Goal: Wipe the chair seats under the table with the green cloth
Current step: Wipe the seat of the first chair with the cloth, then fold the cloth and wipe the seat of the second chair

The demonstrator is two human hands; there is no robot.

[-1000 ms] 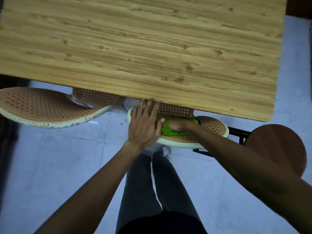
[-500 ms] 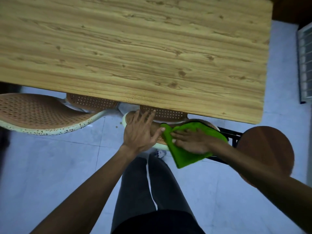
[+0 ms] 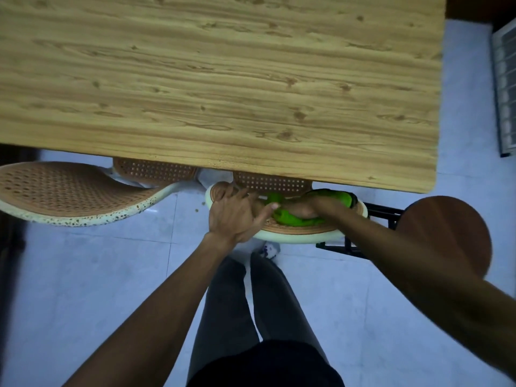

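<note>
A woven brown chair seat with a cream rim (image 3: 290, 236) pokes out from under the near edge of the wooden table (image 3: 223, 79). My left hand (image 3: 233, 216) lies flat on the seat's left part, fingers spread, thumb touching the green cloth (image 3: 290, 217). My right hand (image 3: 305, 209) presses the bunched green cloth onto the seat's middle, fingers closed over it. The far half of the seat is hidden by the table. A second woven chair (image 3: 69, 191) sits to the left, part of it under the table.
A round dark-wood stool (image 3: 446, 233) on a black frame (image 3: 360, 247) stands right of the chair. My legs in dark trousers (image 3: 251, 317) stand on the pale tiled floor. A white louvred panel (image 3: 505, 93) is at the far right edge.
My right hand pushed the green cloth from the seat's front edge back toward the table, bunching it. The left hand stayed on the seat.
</note>
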